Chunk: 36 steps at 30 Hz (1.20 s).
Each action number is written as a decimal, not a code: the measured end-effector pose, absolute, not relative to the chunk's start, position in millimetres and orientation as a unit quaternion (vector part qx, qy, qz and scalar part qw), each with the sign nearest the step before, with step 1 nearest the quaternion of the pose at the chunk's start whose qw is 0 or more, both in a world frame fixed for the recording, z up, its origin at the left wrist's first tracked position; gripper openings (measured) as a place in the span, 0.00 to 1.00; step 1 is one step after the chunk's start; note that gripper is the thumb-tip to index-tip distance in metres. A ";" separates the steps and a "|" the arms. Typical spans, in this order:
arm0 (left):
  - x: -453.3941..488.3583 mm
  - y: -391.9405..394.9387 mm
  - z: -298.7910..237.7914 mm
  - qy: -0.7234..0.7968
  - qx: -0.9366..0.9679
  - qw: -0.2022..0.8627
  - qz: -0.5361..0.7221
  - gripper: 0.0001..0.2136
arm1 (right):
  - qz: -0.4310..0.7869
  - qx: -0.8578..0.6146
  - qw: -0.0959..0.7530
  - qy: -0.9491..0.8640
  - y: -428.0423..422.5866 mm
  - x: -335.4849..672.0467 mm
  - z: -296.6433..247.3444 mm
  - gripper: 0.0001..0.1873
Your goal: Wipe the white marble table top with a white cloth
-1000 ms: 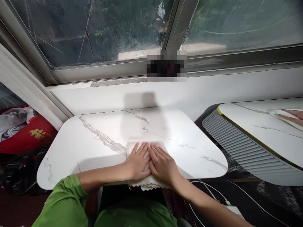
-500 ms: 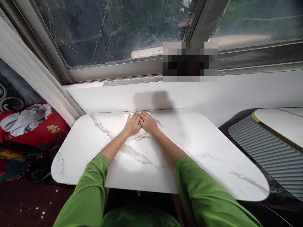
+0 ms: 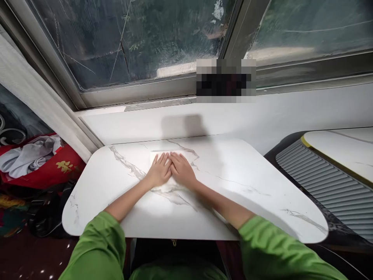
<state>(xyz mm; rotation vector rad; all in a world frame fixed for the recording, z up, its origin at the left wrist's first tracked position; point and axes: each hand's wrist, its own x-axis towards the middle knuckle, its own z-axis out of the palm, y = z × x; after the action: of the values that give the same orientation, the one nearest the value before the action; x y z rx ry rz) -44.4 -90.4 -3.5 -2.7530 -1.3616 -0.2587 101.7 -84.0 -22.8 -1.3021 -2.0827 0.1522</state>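
Observation:
A white cloth (image 3: pixel 169 186) lies on the marble-patterned white tabletop (image 3: pixel 244 217), mostly covered by my hands. My left hand (image 3: pixel 159 171) presses flat on it with the fingers stretched forward and somewhat apart. Beside it and touching it, my right hand (image 3: pixel 182 169) also lies flat on the cloth, fingers extended. The cloth's far edge shows just past the left fingertips, and its near edge is bunched behind the palms. Neither hand has its fingers wrapped around anything.
A white wall (image 3: pixel 131 126) and a framed window (image 3: pixel 140 50) stand behind the table. At the left, a red bag (image 3: pixel 70 157) holds grey-white fabric. A grey ribbed cabinet side (image 3: pixel 323 186) is on the right. A pixelated patch hides part of the sill.
Both hands and the cloth have slid back from the table's far edge toward my body. My elbows have spread outward, and the view has shifted slightly.

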 end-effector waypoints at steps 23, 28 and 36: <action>-113.6 -48.0 4.2 -0.501 -0.863 0.036 -0.053 0.24 | 0.109 -0.448 0.313 -0.830 -30.7 26.0 -14.4 0.23; -97.2 -12.7 8.3 -0.528 -0.845 0.037 -0.068 0.22 | 0.138 -0.480 0.360 -0.788 5.5 32.7 -12.0 0.20; -57.4 -66.0 -3.2 -0.560 -0.822 0.040 -0.102 0.22 | 0.129 -0.443 0.353 -0.814 -39.7 73.2 -16.3 0.20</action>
<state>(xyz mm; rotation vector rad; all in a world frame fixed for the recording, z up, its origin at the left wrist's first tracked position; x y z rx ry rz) -57.4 -66.0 -3.2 -2.5178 -1.7150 -0.3124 73.2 -39.7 -16.3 -1.1461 -2.1050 0.3337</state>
